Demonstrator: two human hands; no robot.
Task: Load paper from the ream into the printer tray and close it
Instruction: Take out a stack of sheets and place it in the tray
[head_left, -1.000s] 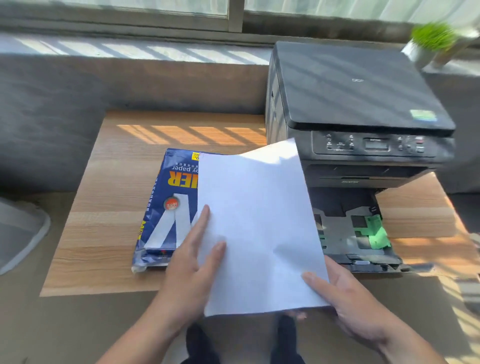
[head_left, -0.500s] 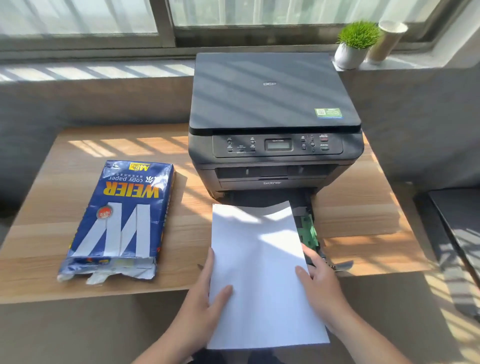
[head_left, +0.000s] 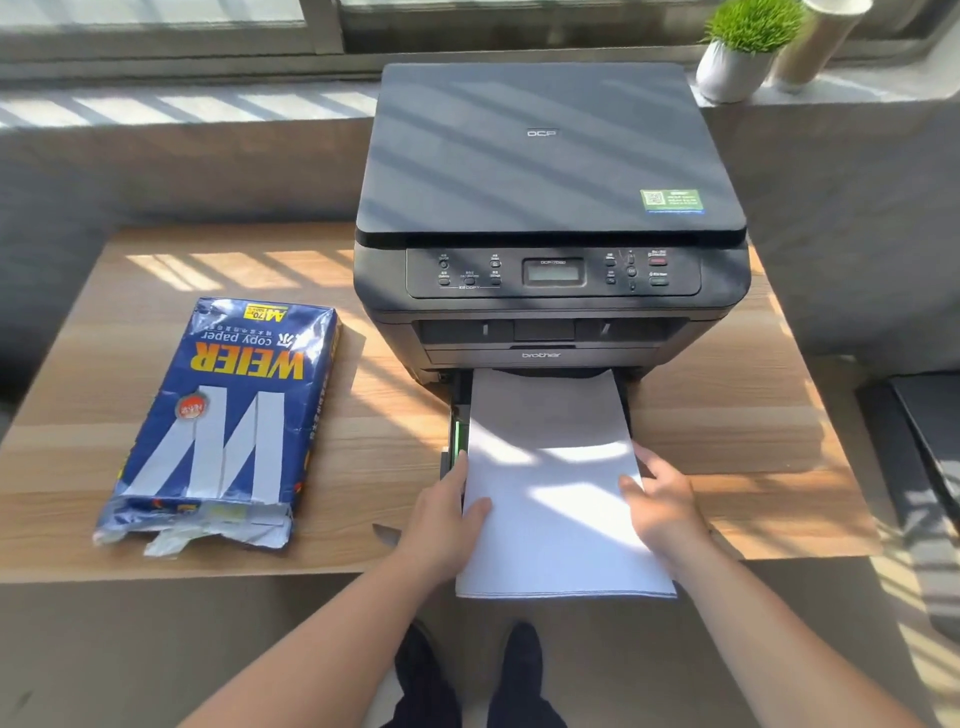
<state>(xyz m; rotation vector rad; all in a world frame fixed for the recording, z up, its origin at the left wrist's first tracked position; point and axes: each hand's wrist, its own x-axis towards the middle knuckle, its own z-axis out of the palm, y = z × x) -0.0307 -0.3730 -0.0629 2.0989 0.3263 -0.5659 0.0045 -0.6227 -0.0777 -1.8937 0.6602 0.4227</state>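
Room: a grey ledge (head_left: 156, 156) runs across the upper part of the frame beneath a window, striped with sunlight; a small green plant in a white pot (head_left: 740, 52) stands on it at the upper right.
Table: a light wood-grain top (head_left: 363, 467) fills the middle of the frame, banded with sun and shadow, its near edge crossing the lower third.
Printer: a dark grey machine (head_left: 550, 208) sits at centre and upper centre, flat lid closed, control panel and small display facing the camera, "brother" on the front.
Ream: a blue wrapper (head_left: 228, 415) printed "WEIER copy paper" lies flat at the left of the frame, well apart from the printer, its near end torn open and crumpled.
Paper stack: a white sheaf (head_left: 550, 493) lies lengthwise at lower centre, far end at the printer's front opening, near end overhanging the table edge; sunlight patches cross it.
Tray: only a dark side rail with a green guide (head_left: 457, 431) shows along the stack's left edge; whether the paper sits fully inside is unclear.
Left hand: (head_left: 447, 519) grips the stack's left edge, thumb on top, fingers hidden below.
Right hand: (head_left: 660, 509) grips the right edge, thumb on top, fingers curled beneath.
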